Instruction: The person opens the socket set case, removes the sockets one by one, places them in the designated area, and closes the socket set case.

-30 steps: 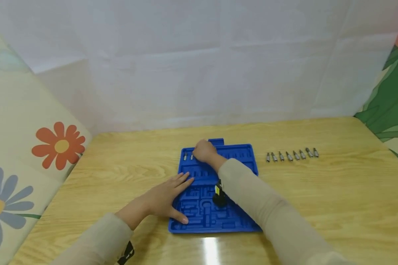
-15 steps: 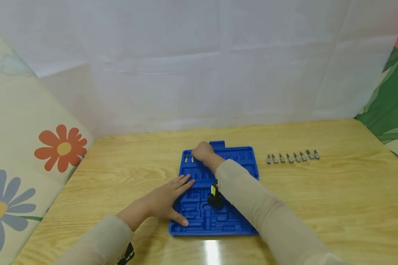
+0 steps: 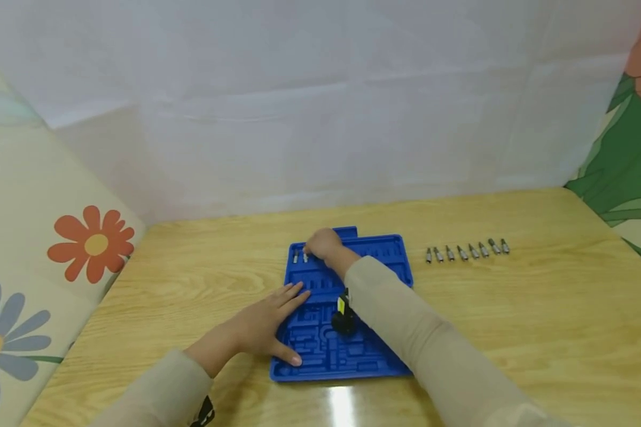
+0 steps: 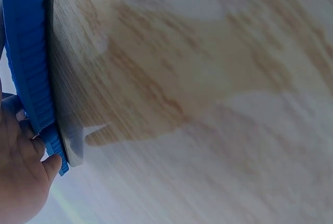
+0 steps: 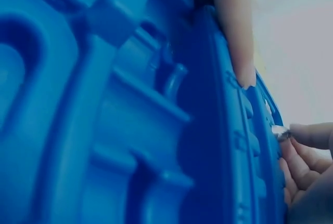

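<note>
A blue moulded tool case [image 3: 347,369] lies on the table. My left hand [image 3: 264,320] rests on its left side with the fingers spread; the left wrist view catches part of that hand [image 4: 23,167] at the case's edge. At the case's upper row, my right hand [image 3: 324,244] pinches a small silver bit [image 5: 281,132] between thumb and finger, low over the slots. Near the row's left end sits a bit socket [image 3: 295,256], with a second bit socket [image 3: 306,257] close beside my right fingertips. Whether this second one is the pinched piece, I cannot tell.
Several bit sockets [image 3: 462,253] stand in a line on the wooden table [image 3: 513,332], right of the case. A blue tab [image 3: 345,232] sticks out from the case's far edge. A white sheet [image 3: 320,142] hangs behind the table.
My right hand has shifted slightly left along the upper row, closer to the second bit socket. The left hand stays in place on the case. The head view has moved a little.
</note>
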Demonstrator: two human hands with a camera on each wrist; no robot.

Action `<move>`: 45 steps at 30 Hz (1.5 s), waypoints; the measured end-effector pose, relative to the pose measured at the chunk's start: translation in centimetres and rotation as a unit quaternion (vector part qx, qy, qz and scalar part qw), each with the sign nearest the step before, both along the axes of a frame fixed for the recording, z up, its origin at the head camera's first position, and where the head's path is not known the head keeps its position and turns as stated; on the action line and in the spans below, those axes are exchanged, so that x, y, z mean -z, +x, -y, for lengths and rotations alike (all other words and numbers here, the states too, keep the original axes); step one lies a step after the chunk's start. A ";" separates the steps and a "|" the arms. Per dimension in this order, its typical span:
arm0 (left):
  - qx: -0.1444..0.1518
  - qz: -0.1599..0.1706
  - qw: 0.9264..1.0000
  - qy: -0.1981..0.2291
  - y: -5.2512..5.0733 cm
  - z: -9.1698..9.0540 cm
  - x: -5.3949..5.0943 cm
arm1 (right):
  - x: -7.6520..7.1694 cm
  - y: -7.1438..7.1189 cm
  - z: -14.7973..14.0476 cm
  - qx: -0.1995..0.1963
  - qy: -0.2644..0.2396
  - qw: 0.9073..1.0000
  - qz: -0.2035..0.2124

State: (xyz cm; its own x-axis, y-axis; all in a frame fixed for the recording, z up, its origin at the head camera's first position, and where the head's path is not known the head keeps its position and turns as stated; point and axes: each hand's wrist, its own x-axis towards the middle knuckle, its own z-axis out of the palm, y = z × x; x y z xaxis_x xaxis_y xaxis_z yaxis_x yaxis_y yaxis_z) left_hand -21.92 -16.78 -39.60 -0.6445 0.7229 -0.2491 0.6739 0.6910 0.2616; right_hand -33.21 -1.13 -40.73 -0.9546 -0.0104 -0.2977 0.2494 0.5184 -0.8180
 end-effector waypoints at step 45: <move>-0.014 0.003 1.000 -0.005 0.5 0.2 -0.5 | -1.8 2.0 -2.7 0.039 -0.233 0.971 -0.041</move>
State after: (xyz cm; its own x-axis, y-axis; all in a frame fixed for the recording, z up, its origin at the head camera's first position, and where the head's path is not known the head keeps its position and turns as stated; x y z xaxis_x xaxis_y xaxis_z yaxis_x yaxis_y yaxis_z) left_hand -21.38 -16.93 -39.11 -0.6634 0.7017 -0.2598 0.6525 0.7125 0.2581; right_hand -31.24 1.53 -38.90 -0.9780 -0.0523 -0.2018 0.1981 0.0683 -0.9778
